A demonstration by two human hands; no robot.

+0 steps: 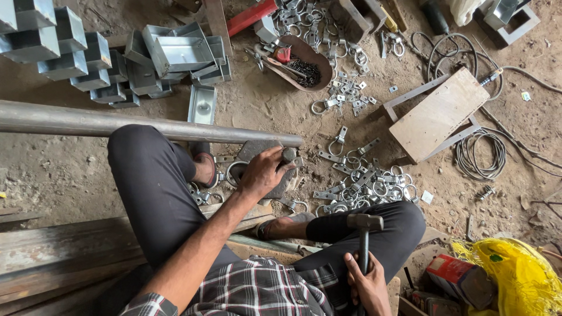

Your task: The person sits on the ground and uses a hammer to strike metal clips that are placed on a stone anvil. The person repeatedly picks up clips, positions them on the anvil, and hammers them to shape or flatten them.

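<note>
— So, how were the hands placed?

— Apart. The left hand [264, 171] reached forward with the arm nearly straight, fingers curled down over a small grey metal piece [288, 155] on a dark flat iron block [257, 151] lying on the dirt floor [58, 169], between the person's feet. The right hand [367, 282] stayed low by the right knee, clamped round the handle of a steel-headed hammer [365, 222], its head raised and level above the thigh.

— And what lay about them?

— A long grey steel pipe [146, 126] ran across from the left, its end just beside the left hand and above the block. A heap of silver ring clamps with flat tabs [366, 184] sat just right of the block. Farther off were folded galvanised sheet-metal boxes [175, 55], a brown curved tray of dark screws [304, 64], a low wooden stool [439, 114] and coiled grey cable [483, 153]. A yellow plastic sack [515, 275] sat near the right hand.
</note>
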